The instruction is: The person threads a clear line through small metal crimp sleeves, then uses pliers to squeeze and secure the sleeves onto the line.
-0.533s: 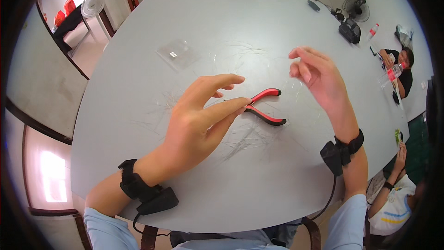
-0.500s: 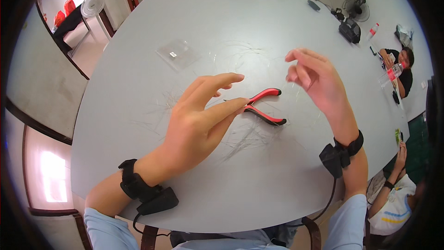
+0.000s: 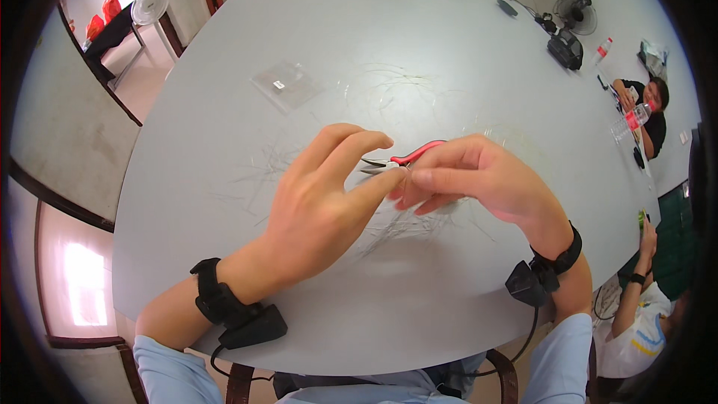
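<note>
My left hand (image 3: pixel 314 202) is over the middle of the table, its thumb and forefinger tips pressed together while the upper fingers stretch out above them. Close against those tips is my right hand (image 3: pixel 479 179), curled with its thumb against the fingers; the lower fingers are slightly blurred. Anything pinched between the tips is too fine to make out. Beneath both hands lies a pair of pliers (image 3: pixel 419 151) with red and black handles. Its slim jaws show between my left fingers, and my right hand covers most of the handles. Thin wire-like strands (image 3: pixel 396 228) are scattered below.
More loose strands (image 3: pixel 273 168) lie left of my hand and beyond it. A clear flat plastic box (image 3: pixel 286 86) is farther off. Bottles, a black fan (image 3: pixel 576 11) and a black bag (image 3: pixel 565 51) are at the right. Other people sit at the far and right sides.
My right hand has come down and left from above the table's right part to meet the left fingertips, covering most of the pliers' handles. My left hand has hardly moved.
</note>
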{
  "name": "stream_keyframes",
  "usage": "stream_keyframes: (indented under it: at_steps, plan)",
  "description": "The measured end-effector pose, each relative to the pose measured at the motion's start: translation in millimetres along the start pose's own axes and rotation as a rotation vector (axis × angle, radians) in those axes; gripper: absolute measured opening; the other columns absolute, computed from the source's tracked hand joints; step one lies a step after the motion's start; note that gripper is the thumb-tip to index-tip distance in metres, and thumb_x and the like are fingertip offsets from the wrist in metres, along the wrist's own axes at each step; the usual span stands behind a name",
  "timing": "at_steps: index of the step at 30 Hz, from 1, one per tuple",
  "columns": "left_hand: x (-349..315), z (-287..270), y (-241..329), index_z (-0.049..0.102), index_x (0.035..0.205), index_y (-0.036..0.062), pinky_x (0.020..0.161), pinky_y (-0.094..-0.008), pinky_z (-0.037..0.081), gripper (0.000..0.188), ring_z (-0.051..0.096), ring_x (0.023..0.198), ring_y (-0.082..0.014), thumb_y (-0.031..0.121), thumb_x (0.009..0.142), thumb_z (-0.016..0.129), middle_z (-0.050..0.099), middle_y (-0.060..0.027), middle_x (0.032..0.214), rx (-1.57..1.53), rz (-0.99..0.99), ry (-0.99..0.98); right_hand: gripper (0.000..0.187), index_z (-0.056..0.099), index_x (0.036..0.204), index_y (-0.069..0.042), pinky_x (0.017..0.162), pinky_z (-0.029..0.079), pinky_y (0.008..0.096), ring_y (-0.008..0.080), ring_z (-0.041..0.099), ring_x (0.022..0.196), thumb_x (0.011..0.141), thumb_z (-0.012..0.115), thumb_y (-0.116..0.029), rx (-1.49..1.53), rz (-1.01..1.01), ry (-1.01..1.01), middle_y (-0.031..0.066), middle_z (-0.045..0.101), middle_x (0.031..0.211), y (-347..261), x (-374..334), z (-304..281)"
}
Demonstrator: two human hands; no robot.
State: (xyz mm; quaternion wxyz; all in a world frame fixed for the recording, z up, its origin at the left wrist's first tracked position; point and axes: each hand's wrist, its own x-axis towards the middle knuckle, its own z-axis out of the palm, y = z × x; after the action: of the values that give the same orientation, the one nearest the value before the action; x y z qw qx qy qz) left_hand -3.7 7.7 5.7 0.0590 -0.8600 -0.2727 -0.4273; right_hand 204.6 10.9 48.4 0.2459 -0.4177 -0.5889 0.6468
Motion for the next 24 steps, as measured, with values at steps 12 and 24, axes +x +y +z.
stream_keyframes:
  at_steps: [12, 24]
  plan:
    - [7, -5, 11, 0.063, 0.110, 0.0041, 0.060, -0.0260, 0.051, 0.029, 0.058, 0.086, -0.0148, 0.013, 0.082, 0.067, 0.060, -0.0098, 0.103, -0.682, -0.910, 0.140, 0.021, 0.064, 0.093, 0.003, 0.082, 0.047, 0.0263, 0.0144, 0.061, 0.084, 0.092, 0.053, -0.014, 0.106, -0.269, 0.020, 0.0089, 0.066, 0.090, 11, 9, -7]
    - [-1, -4, 8, 0.064, 0.109, 0.0009, 0.052, -0.0233, 0.049, 0.031, 0.053, 0.078, -0.0095, 0.025, 0.090, 0.058, 0.061, -0.0047, 0.090, -1.210, -1.043, -0.124, 0.018, 0.064, 0.093, 0.004, 0.082, 0.048, 0.0258, 0.0113, 0.059, 0.086, 0.092, 0.053, -0.010, -0.019, -0.273, 0.035, 0.0063, 0.065, 0.091, 14, 7, 14]
